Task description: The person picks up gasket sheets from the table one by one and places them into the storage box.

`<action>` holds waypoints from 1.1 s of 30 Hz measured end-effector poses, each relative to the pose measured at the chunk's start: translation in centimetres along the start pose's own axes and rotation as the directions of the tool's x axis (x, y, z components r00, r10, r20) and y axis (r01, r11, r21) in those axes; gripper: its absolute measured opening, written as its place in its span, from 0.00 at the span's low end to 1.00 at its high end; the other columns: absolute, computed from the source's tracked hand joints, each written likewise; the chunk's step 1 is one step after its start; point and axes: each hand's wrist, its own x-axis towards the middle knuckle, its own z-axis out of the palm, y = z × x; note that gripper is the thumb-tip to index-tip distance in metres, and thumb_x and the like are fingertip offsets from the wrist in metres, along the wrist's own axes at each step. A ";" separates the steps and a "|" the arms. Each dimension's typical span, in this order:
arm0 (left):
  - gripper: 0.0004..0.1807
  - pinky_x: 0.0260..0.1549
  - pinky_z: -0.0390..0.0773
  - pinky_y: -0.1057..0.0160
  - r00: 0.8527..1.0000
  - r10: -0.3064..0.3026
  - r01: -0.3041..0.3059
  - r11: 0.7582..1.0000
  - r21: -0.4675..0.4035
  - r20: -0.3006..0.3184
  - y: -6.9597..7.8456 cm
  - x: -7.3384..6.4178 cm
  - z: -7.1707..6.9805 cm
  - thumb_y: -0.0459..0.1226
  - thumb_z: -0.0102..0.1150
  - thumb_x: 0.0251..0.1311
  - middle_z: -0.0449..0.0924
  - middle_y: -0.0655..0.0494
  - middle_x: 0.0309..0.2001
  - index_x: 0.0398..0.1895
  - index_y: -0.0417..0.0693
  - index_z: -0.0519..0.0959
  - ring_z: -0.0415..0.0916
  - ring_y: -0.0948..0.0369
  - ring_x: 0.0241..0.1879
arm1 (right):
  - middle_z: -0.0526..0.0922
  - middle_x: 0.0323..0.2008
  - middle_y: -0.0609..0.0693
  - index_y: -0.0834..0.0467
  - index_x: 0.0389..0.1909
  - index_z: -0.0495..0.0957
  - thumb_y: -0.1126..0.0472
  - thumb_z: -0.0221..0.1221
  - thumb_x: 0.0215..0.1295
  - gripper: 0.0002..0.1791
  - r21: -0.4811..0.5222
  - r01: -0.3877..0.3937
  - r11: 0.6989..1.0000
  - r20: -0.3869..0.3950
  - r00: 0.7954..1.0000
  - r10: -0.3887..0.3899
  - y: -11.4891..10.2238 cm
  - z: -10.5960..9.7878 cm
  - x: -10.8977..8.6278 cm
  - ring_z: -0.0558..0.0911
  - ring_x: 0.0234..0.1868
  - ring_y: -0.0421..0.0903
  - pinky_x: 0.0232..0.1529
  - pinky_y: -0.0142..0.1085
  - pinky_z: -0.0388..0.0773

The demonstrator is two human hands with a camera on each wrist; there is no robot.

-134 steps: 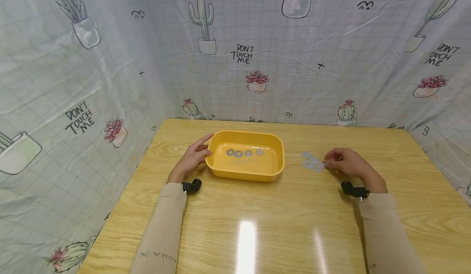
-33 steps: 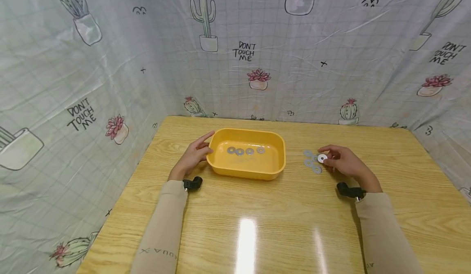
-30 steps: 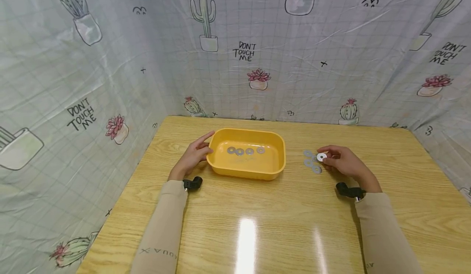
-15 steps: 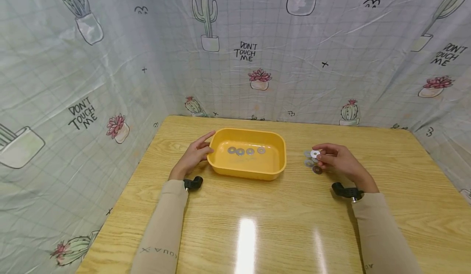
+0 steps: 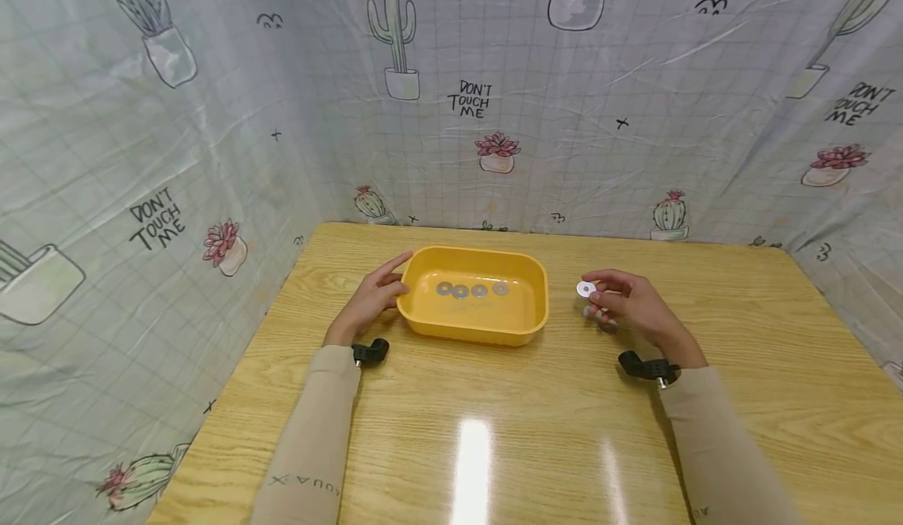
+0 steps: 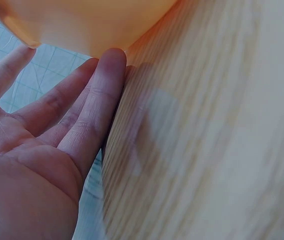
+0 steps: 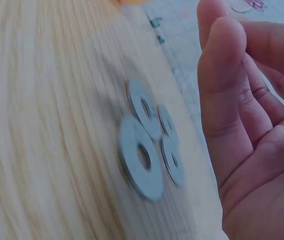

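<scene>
In the head view, my right hand [image 5: 630, 298] pinches a flat metal washer [image 5: 585, 289] between thumb and fingertips, raised over the table. The right wrist view shows the thumb [image 7: 224, 85] meeting a finger, but the pinched washer is out of sight there. Several loose washers [image 7: 140, 159] lie under that hand, some overlapping; the hand partly hides them in the head view. My left hand [image 5: 371, 296] rests its fairly straight fingers and thumb against the outer left end of a yellow plastic tray [image 5: 471, 334]. Several washers [image 5: 480, 291] lie in a loose row inside the tray.
Both hands work over a light wood-grain table [image 5: 536, 415], with bright light reflections near its front. A curtain [image 5: 451, 172] printed with cacti closes off the back and sides. Each wrist carries a small black camera [image 5: 645, 366].
My right hand picked a washer from the loose group, raised it and carried it left towards the tray. The left hand has stayed at the tray's end. The tray's washers look unchanged.
</scene>
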 end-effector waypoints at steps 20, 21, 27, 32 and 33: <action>0.37 0.50 0.85 0.61 1.000 -0.018 0.018 1.000 0.002 -0.004 0.0 0.1 0.0 0.33 0.54 0.72 0.71 0.35 0.69 0.81 0.63 0.59 0.73 0.37 0.65 | 0.79 0.40 0.49 0.67 0.68 0.70 0.59 0.62 0.72 0.28 0.077 0.005 0.997 0.033 0.999 -0.008 -1.3 2.6 1.1 0.87 0.38 0.48 0.34 0.37 0.87; 0.37 0.50 0.85 0.61 1.000 -0.019 0.019 1.000 0.002 -0.003 0.1 0.1 0.0 0.33 0.54 0.72 0.70 0.35 0.69 0.81 0.63 0.59 0.73 0.37 0.65 | 0.79 0.40 0.49 0.69 0.69 0.69 0.59 0.62 0.72 0.29 0.077 0.007 0.997 0.035 0.999 -0.009 -1.4 2.8 1.2 0.87 0.38 0.47 0.34 0.37 0.86; 0.37 0.47 0.86 0.63 1.000 -0.012 0.012 1.000 0.006 -0.009 0.0 -0.1 0.0 0.33 0.54 0.71 0.72 0.38 0.68 0.80 0.65 0.60 0.76 0.40 0.63 | 0.78 0.41 0.51 0.67 0.68 0.71 0.59 0.63 0.72 0.29 0.096 0.011 0.995 0.030 0.999 -0.014 -2.4 3.8 1.3 0.87 0.36 0.48 0.31 0.35 0.85; 0.37 0.47 0.86 0.63 1.000 -0.009 0.009 1.000 0.007 -0.006 0.1 -0.1 0.0 0.33 0.53 0.71 0.72 0.37 0.68 0.81 0.63 0.59 0.76 0.40 0.62 | 0.78 0.41 0.50 0.65 0.67 0.73 0.59 0.64 0.71 0.27 0.102 0.020 0.995 0.008 1.000 -0.021 -3.1 4.8 1.4 0.87 0.32 0.45 0.28 0.31 0.83; 0.37 0.47 0.86 0.63 1.000 -0.009 0.009 1.000 0.006 -0.005 0.1 -0.1 0.0 0.33 0.53 0.72 0.72 0.37 0.68 0.81 0.63 0.59 0.76 0.40 0.63 | 0.78 0.41 0.50 0.65 0.66 0.73 0.60 0.64 0.71 0.26 0.108 0.021 0.994 0.007 1.000 -0.022 -3.2 5.0 1.4 0.86 0.32 0.44 0.28 0.30 0.83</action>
